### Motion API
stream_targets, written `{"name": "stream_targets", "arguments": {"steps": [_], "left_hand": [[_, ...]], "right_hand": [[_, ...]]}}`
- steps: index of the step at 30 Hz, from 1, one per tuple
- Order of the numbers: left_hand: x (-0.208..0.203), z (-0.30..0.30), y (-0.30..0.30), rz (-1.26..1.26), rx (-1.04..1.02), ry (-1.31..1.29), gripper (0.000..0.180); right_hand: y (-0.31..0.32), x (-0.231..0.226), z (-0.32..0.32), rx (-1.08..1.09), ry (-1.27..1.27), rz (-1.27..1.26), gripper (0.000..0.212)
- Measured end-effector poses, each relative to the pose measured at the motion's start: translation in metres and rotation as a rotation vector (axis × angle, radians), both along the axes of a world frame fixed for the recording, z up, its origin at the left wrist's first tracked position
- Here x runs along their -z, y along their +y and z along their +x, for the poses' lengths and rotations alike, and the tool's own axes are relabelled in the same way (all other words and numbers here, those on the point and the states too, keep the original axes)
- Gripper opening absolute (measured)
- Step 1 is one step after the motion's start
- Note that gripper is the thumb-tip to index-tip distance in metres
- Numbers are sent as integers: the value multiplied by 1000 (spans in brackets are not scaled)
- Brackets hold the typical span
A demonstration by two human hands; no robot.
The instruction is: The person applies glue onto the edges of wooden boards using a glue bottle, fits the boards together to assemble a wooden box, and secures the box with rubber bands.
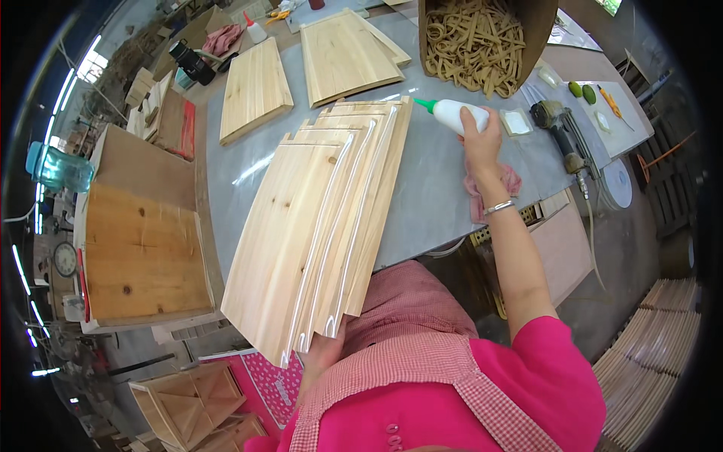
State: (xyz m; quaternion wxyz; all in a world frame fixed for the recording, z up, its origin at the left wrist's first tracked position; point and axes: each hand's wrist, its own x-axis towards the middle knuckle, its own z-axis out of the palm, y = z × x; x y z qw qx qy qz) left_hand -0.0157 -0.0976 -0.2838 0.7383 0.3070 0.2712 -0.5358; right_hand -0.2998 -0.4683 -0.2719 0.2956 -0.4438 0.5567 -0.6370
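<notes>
My right hand [482, 135] is wrapped round a white squeeze glue bottle [452, 114]. Its green nozzle points left, close to the far right corner of a fanned stack of pale wooden boards [290, 218]. Lines of wet white glue run along the exposed right-hand edges of several boards, from the far end down to the near corner. The stack slants over the table's near edge toward my body. My left hand [325, 352] is at the stack's near end, holding it from below; the boards hide its fingers.
More boards [350, 56] lie on the grey table [444, 188]. A bin of tan strips [474, 41] stands behind the bottle. Right of it are a pneumatic tool [561, 135] with a hose and a pink cloth [493, 188]. A wooden cabinet [147, 248] stands left.
</notes>
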Motion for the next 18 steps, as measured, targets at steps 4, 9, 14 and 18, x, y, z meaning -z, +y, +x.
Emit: {"name": "stream_targets", "arguments": {"steps": [4,9,14,18], "left_hand": [[-13,0,-7,105,-16,-21,61],[-13,4,-4,113,39,-28,57],[-7,3,5,-165,84,-44,57],[-2,6,5,-127,65,7,57]], "right_hand": [[-23,11,5,6,99,17,49],[-36,10,5,61,397,-152,40],[-16,-10,5,41,457,-201,38],[14,-24,3,-51,462,-189,35]]}}
